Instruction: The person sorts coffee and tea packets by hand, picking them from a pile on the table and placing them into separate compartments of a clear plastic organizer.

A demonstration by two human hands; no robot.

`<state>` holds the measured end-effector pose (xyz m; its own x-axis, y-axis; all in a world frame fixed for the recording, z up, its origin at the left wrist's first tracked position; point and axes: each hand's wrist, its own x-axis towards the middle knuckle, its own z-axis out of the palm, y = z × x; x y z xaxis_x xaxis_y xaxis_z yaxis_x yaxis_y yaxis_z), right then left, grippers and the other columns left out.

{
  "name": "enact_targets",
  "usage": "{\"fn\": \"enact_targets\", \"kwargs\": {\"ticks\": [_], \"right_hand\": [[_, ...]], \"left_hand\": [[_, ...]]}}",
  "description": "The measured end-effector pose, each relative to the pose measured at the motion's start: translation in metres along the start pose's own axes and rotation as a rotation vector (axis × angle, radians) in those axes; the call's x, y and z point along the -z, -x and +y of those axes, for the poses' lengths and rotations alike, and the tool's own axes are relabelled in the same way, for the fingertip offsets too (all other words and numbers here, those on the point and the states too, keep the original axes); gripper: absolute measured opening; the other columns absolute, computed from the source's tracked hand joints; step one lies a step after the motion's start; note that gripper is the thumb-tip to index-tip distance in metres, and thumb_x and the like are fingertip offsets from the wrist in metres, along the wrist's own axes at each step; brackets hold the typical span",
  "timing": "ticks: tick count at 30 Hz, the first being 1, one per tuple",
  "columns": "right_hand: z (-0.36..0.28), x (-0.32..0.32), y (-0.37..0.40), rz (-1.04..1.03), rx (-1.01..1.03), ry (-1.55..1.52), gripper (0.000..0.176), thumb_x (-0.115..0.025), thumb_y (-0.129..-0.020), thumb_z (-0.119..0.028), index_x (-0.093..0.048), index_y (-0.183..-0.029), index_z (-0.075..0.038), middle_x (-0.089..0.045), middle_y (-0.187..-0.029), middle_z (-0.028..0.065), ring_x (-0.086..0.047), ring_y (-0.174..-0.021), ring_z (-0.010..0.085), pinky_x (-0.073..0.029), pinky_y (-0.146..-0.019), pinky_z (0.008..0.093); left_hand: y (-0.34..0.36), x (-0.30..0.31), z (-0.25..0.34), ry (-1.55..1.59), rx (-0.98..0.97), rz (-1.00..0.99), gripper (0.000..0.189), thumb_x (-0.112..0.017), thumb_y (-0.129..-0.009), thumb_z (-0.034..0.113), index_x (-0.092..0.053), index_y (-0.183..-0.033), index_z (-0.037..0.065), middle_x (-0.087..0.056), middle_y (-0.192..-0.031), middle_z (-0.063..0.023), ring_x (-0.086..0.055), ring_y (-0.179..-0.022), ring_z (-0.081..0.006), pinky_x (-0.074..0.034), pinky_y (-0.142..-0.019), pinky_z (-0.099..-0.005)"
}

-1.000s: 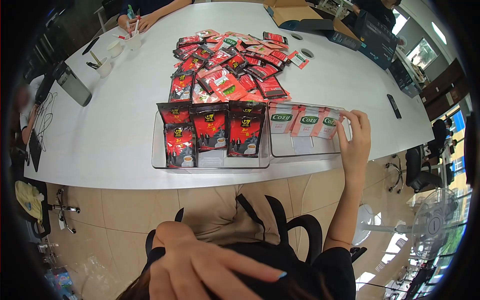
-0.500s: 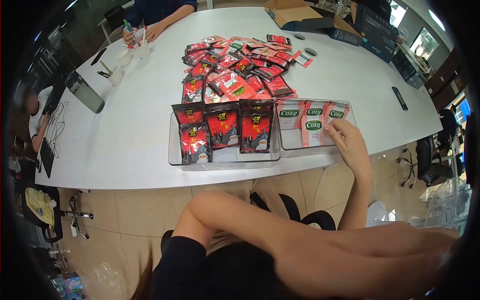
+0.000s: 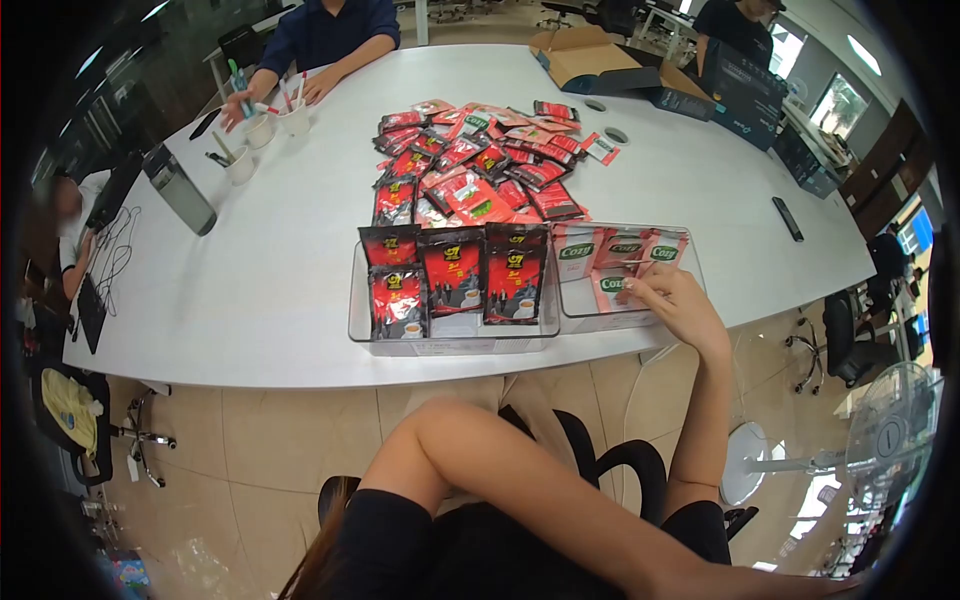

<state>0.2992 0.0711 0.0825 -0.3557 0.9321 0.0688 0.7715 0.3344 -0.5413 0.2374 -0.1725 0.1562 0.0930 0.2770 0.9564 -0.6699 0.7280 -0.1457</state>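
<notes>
My right hand (image 3: 682, 308) reaches into the right clear plastic bin (image 3: 640, 321), its fingers closed on the right edge of a pink Cozy sachet (image 3: 611, 285). Behind that sachet, more Cozy sachets stand in a row along the bin's back wall, one being the left sachet (image 3: 574, 252). The left clear bin (image 3: 455, 347) holds several red and black G7 coffee sachets (image 3: 514, 284), standing upright. My left forearm (image 3: 560, 500) crosses low in front of me towards the bottom right; its hand is out of view.
A mixed pile of sachets (image 3: 470, 165) lies behind the bins. A grey bottle (image 3: 181, 190) and paper cups (image 3: 240, 166) stand at the left. Across the table a person (image 3: 345, 60) handles pens by the cups. An open cardboard box (image 3: 580, 62) and a black phone-like object (image 3: 788, 219) lie right.
The Cozy sachet in my right hand has gone lower in the bin and slightly left. My view has shifted. The other person's hand has opened and moved left of the cups.
</notes>
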Motion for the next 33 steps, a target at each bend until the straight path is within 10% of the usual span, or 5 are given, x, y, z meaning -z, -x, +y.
{"fn": "enact_targets", "kwargs": {"ticks": [8, 13, 19, 33], "right_hand": [[-0.011, 0.003, -0.012, 0.133, 0.045, -0.071, 0.029, -0.063, -0.088, -0.027, -0.067, -0.104, -0.004, -0.061, -0.087, 0.0095, -0.059, -0.079, 0.022, -0.046, -0.073, 0.0323], [-0.007, 0.005, -0.022, -0.026, 0.15, 0.057, 0.035, -0.072, -0.076, -0.018, -0.065, -0.107, -0.005, -0.064, -0.094, 0.0082, -0.061, -0.087, 0.0228, -0.048, -0.077, 0.0342], [-0.009, 0.001, -0.035, -0.21, 0.144, 0.372, 0.048, -0.079, -0.063, -0.013, -0.063, -0.108, -0.003, -0.062, -0.104, 0.0088, -0.06, -0.098, 0.0277, -0.049, -0.082, 0.0367], [-0.024, 0.0, -0.03, -0.028, 0.111, 0.45, 0.032, -0.076, -0.065, -0.009, -0.055, -0.09, -0.005, -0.056, -0.093, 0.0067, -0.059, -0.092, 0.0271, -0.049, -0.075, 0.0381]], "left_hand": [[0.031, -0.004, 0.107, -0.217, 0.735, 0.154, 0.032, -0.047, -0.1, 0.026, -0.05, -0.121, 0.003, -0.057, -0.111, -0.0112, -0.059, -0.098, -0.0175, -0.048, -0.083, -0.0311], [0.031, -0.015, 0.206, -1.096, 0.963, 0.378, 0.024, -0.054, -0.092, 0.009, -0.056, -0.116, 0.004, -0.059, -0.121, -0.0089, -0.056, -0.113, -0.0245, -0.044, -0.094, -0.0364], [0.082, -0.024, 0.278, -2.622, 0.429, 0.329, 0.022, -0.066, -0.074, 0.001, -0.067, -0.095, 0.005, -0.069, -0.1, -0.0063, -0.064, -0.1, -0.0247, -0.047, -0.088, -0.0392], [0.118, -0.021, 0.301, -3.129, 0.432, 0.082, 0.022, -0.066, -0.074, 0.01, -0.07, -0.095, 0.011, -0.069, -0.099, 0.002, -0.065, -0.093, -0.0132, -0.033, -0.098, -0.0317]]}}
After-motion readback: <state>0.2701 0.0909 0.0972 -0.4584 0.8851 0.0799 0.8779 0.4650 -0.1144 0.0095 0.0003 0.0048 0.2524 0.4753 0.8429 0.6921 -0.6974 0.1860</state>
